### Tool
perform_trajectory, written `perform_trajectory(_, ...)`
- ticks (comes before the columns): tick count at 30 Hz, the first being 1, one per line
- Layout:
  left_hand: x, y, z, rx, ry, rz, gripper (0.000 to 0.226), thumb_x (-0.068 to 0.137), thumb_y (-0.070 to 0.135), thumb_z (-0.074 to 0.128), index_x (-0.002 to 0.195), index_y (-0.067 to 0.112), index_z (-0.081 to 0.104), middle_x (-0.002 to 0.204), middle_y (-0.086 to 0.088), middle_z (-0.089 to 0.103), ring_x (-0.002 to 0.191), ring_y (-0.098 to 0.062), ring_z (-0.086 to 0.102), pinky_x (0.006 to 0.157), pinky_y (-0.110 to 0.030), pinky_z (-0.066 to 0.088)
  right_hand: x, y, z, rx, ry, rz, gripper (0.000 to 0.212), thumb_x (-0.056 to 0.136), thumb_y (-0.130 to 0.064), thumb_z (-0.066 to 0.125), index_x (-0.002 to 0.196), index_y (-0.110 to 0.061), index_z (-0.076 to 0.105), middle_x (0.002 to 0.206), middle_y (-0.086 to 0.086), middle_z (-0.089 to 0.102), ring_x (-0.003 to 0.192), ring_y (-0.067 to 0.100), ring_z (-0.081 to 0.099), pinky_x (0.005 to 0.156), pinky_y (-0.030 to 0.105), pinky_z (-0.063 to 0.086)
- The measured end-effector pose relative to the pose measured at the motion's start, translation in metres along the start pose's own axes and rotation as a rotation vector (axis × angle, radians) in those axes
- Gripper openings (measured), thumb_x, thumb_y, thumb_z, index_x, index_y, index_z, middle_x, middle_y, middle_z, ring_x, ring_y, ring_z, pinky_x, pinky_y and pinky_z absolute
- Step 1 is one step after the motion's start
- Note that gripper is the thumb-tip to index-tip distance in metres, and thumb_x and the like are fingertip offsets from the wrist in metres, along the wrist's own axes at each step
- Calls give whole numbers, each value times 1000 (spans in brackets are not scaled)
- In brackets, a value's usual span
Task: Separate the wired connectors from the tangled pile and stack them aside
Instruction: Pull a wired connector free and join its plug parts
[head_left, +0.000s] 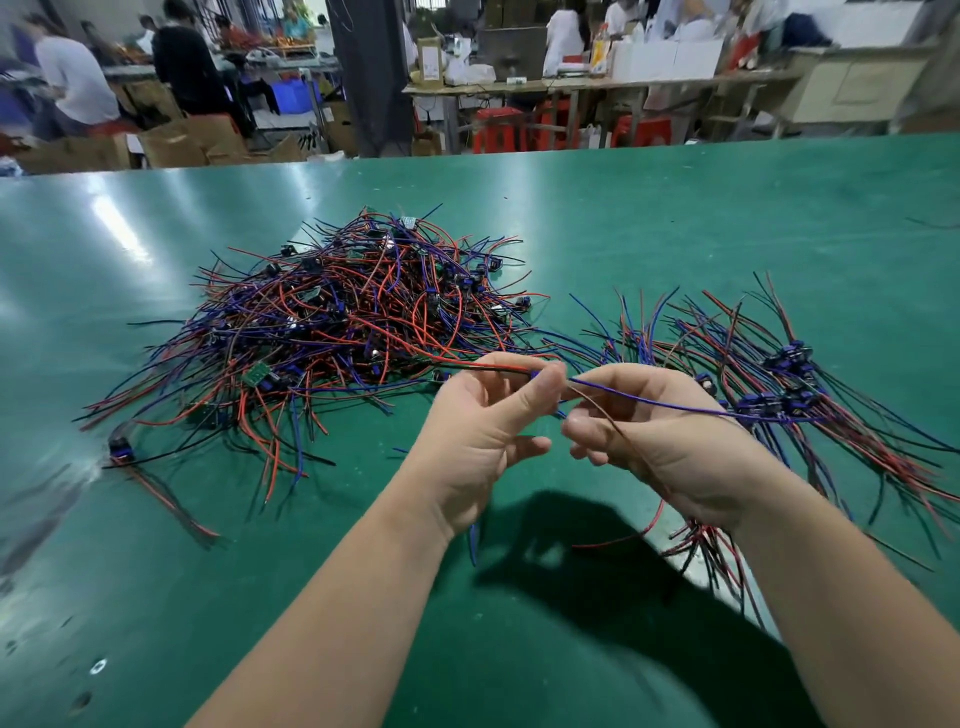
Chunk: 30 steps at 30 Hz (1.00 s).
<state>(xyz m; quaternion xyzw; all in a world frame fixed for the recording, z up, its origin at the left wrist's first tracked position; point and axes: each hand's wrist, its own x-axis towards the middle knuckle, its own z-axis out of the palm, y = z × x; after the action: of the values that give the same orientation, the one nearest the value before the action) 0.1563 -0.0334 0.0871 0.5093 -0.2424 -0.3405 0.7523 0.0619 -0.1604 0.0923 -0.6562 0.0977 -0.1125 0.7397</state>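
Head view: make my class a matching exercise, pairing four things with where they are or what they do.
1 tangled pile
2 sorted stack
3 lone connector
4 left hand

A right side of the table
B pinches a wire
C left of the pile, apart from it
D middle of the table

Pairs: 1-D, 2-A, 3-C, 4-B

Held connector (535, 373) mostly hidden under left hand (483, 436) fingertips. Loose connector (120, 449) at left blurred. Stack (789, 384) wires cut by right edge. Wires (696, 540) partly hidden behind right hand (670, 441). Background people (78, 78) blurred.
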Motion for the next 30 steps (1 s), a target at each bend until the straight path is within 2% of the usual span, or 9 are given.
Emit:
perform_trajectory(4, -1, -9, 7, 20, 94, 129, 36, 58, 23, 86, 81, 19, 59, 61, 9, 58, 55, -3, 54, 48, -18, 44, 4, 2, 5, 298, 82, -6, 13, 55, -23, 76, 67, -17, 74, 62, 2, 67, 51, 9, 60, 51, 16, 49)
perform_trajectory(6, -1, -13, 10, 57, 103, 174, 29, 62, 16, 80, 81, 17, 57, 60, 7, 54, 54, -6, 50, 47, -19, 43, 5, 1, 7, 366, 146, 17, 5, 62, -20, 71, 63, -15, 73, 59, 1, 65, 48, 7, 58, 49, 15, 49)
perform_trajectory(9, -2, -12, 12, 94, 12, 197, 27, 63, 6, 76, 82, 17, 60, 67, 7, 62, 57, -5, 55, 50, -18, 46, 8, 0, 6, 465, 238, 35, 8, 64, -17, 67, 60, -12, 70, 60, 3, 63, 48, 7, 57, 47, 15, 49)
perform_trajectory(13, -1, -9, 8, 78, -127, 108, 29, 70, -10, 64, 80, 15, 74, 78, -2, 73, 71, -10, 68, 67, -21, 55, 7, -8, -4, 384, 285, 19, 8, 64, -19, 67, 60, -12, 68, 57, -1, 61, 47, 5, 54, 46, 14, 45)
perform_trajectory(15, -1, -8, 9, 19, -93, 27, 24, 77, -6, 65, 75, 15, 76, 77, -6, 73, 69, -14, 70, 65, -23, 56, 6, -9, -7, 280, 280, 13, 8, 63, -16, 68, 65, -8, 65, 58, 0, 61, 48, 7, 53, 46, 14, 43)
perform_trajectory(17, -2, -10, 11, 16, -53, -25, 2, 72, 13, 73, 73, 13, 74, 74, -8, 73, 63, -15, 69, 60, -23, 56, 5, -6, -7, 217, 272, 21, 10, 61, -14, 69, 65, -6, 64, 57, 2, 63, 49, 9, 53, 47, 15, 43)
perform_trajectory(19, -3, -14, 12, 64, -38, -39, 18, 60, 23, 77, 74, 11, 73, 72, -9, 72, 60, -15, 68, 60, -24, 57, 5, -2, -5, 177, 263, 47, 9, 57, -16, 72, 60, -8, 68, 58, 4, 63, 50, 9, 54, 49, 16, 44)
perform_trajectory(24, -3, -10, 8, 135, -85, -97, 14, 56, 24, 78, 66, 14, 75, 66, -5, 70, 55, -13, 66, 54, -22, 54, 3, -3, -10, 95, 165, 147, 28, 48, -29, 76, 69, -11, 77, 66, 5, 66, 57, 11, 53, 57, 16, 46)
perform_trajectory(30, -8, -9, 3, 308, -299, -299, 12, 76, 8, 76, 72, 17, 70, 62, 4, 66, 53, -6, 63, 50, -15, 48, 0, -15, -19, 116, 300, 35, 7, 57, -13, 71, 56, -8, 67, 52, 1, 58, 43, 6, 50, 44, 14, 42)
